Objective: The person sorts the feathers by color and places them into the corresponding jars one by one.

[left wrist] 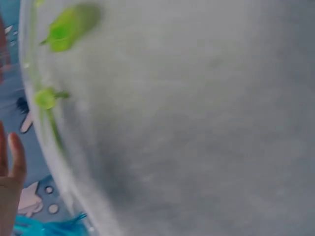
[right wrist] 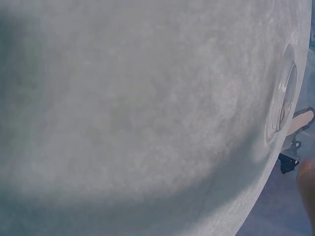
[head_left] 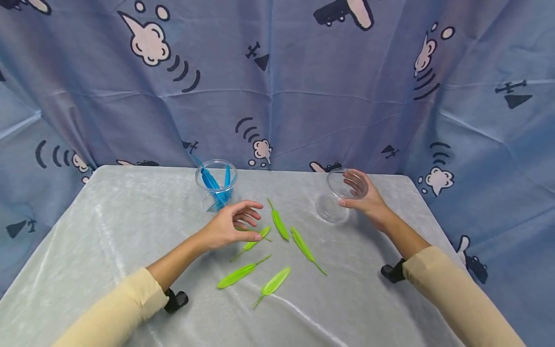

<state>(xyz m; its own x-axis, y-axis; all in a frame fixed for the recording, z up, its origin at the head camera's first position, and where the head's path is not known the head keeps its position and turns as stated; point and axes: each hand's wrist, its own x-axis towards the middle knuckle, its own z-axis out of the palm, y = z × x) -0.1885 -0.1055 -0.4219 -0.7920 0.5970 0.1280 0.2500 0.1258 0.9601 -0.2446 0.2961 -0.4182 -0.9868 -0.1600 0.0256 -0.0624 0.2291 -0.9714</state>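
Gripped a clear, wide-rimmed cup (head_left: 331, 205) at the right of the pale grey table (head_left: 368, 303) with the right hand (head_left: 366, 197), curling fingers and thumb round its see-through wall. Held the left hand (head_left: 230, 225), with relaxed, parted fingers, above slender lime-green feathers (head_left: 279, 224), thin-stemmed, scattered centrally near a second cup (head_left: 236, 178) of blue feathers (head_left: 210, 180).

Left hand (head_left: 234, 223) partly hides one green feather (head_left: 250, 246); right wrist view crops right hand (right wrist: 307, 196), showing perhaps its thumb.
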